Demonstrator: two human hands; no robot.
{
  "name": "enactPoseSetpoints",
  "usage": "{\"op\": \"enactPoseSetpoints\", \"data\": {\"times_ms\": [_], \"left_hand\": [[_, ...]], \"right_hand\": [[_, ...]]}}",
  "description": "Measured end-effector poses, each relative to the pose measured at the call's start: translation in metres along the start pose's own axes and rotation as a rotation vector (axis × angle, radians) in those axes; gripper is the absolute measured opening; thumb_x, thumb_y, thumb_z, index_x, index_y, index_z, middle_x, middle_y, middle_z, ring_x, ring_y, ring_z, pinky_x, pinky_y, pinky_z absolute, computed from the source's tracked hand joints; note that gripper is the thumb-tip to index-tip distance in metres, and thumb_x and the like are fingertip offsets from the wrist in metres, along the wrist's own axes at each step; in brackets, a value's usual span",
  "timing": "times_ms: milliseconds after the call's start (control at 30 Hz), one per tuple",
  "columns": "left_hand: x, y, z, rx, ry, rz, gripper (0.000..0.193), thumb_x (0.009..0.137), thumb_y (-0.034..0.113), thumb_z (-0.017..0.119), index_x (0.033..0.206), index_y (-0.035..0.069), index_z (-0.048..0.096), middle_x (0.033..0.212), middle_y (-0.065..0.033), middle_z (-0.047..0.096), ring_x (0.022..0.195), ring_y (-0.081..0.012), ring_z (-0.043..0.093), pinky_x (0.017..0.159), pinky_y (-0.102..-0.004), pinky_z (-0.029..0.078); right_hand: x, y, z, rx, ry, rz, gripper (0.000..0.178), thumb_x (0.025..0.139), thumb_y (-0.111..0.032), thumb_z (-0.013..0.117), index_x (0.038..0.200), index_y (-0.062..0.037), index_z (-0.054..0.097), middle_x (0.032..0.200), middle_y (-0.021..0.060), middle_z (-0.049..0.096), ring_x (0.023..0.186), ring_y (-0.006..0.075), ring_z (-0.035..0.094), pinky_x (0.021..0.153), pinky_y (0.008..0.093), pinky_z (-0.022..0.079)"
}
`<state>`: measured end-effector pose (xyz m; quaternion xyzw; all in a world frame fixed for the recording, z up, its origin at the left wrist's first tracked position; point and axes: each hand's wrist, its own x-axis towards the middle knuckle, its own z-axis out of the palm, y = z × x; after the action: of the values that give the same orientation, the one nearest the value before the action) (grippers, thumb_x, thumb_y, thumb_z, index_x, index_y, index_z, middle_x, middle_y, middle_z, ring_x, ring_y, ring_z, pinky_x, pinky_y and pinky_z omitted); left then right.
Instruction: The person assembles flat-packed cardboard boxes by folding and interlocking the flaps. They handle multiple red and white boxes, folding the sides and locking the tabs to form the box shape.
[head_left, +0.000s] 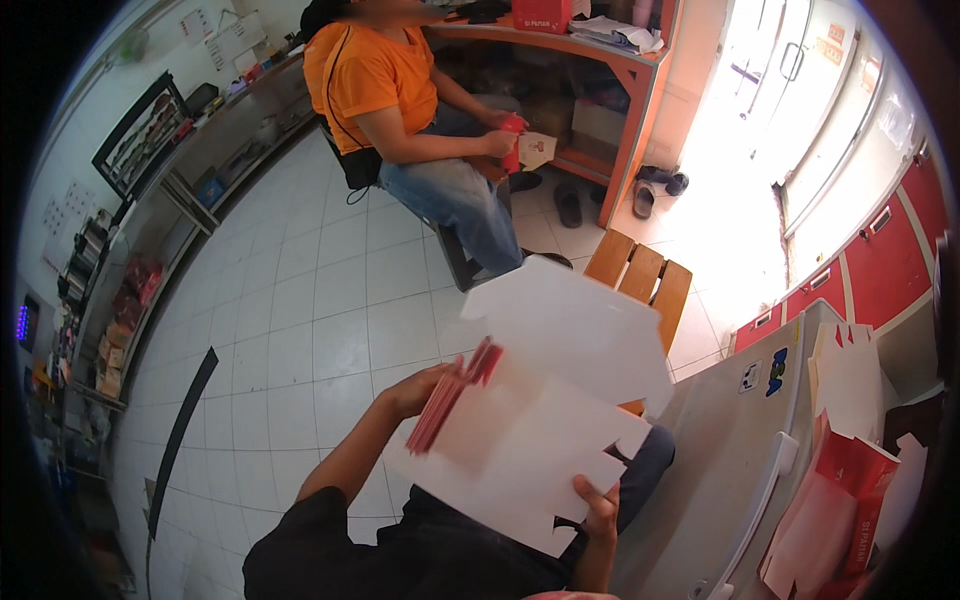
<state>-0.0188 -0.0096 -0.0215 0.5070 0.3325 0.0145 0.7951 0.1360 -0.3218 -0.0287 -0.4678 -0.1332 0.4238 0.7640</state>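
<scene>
A partly folded cardboard box (pixel 500 430), white inside with red showing on its left side flaps, is held over my lap. Its wide lid panel (pixel 580 320) spreads away from me and carries notched edges. My left hand (pixel 420 388) grips the box at the red side flaps, which stand bent up and look blurred; some of its fingers are hidden behind the card. At the near right edge, my right hand (pixel 598 505) clasps the card beside the cut notches, thumb on the white face.
A person in an orange shirt (pixel 370 80) sits ahead, holding a red item (pixel 512 140). A slatted wooden stool (pixel 640 270) stands beyond the box. On my right are a white appliance (pixel 700 450) and red-and-white box pieces (pixel 840 490). Steel counters (pixel 170 220) line the left wall.
</scene>
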Motion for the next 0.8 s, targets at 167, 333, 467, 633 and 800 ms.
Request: {"op": "enactPoseSetpoints", "data": {"times_ms": [167,333,467,633,800], "left_hand": [[-0.006,-0.007,-0.040,-0.078,-0.367,0.084,0.056,0.091,0.048,0.061,0.118,0.000,0.063,0.101,-0.0046,0.067,0.089,-0.0100,0.062,0.078,-0.0237,0.050],[0.000,0.020,-0.023,0.066,-0.246,0.106,0.039,0.089,0.035,0.068,0.111,0.003,0.062,0.096,-0.0028,0.065,0.088,-0.0085,0.062,0.075,-0.0247,0.051],[-0.002,0.029,-0.020,0.112,-0.156,0.123,0.039,0.089,0.026,0.070,0.119,0.004,0.056,0.105,-0.0029,0.064,0.094,-0.0109,0.063,0.085,-0.0301,0.052],[-0.021,0.073,0.008,0.266,-0.098,0.196,0.044,0.094,0.031,0.065,0.127,0.005,0.055,0.108,-0.0035,0.064,0.098,-0.0118,0.062,0.088,-0.0323,0.052],[-0.027,0.089,0.038,0.556,0.077,0.453,0.041,0.095,0.030,0.063,0.123,0.000,0.059,0.102,-0.0048,0.067,0.096,-0.0116,0.063,0.086,-0.0292,0.051]], "right_hand": [[0.012,0.000,0.004,0.022,0.188,-0.133,0.037,0.087,-0.005,0.065,0.122,0.0030,0.056,0.107,0.0091,0.064,0.096,0.0199,0.062,0.086,0.0329,0.049],[0.016,0.011,0.007,-0.001,0.246,-0.229,0.038,0.088,-0.006,0.064,0.124,0.0043,0.054,0.110,0.0110,0.064,0.099,0.0214,0.061,0.091,0.0330,0.047],[0.019,0.010,0.015,-0.091,0.343,-0.285,0.038,0.090,-0.008,0.062,0.125,0.0056,0.053,0.115,0.0125,0.062,0.104,0.0224,0.059,0.094,0.0340,0.046],[0.025,-0.001,0.024,-0.195,0.357,-0.400,0.038,0.092,-0.009,0.060,0.125,0.0069,0.052,0.118,0.0136,0.060,0.104,0.0230,0.060,0.094,0.0354,0.047],[0.029,-0.007,0.046,-0.100,0.335,-0.490,0.034,0.095,-0.010,0.056,0.124,0.0075,0.052,0.117,0.0148,0.060,0.102,0.0239,0.060,0.090,0.0358,0.049]]}}
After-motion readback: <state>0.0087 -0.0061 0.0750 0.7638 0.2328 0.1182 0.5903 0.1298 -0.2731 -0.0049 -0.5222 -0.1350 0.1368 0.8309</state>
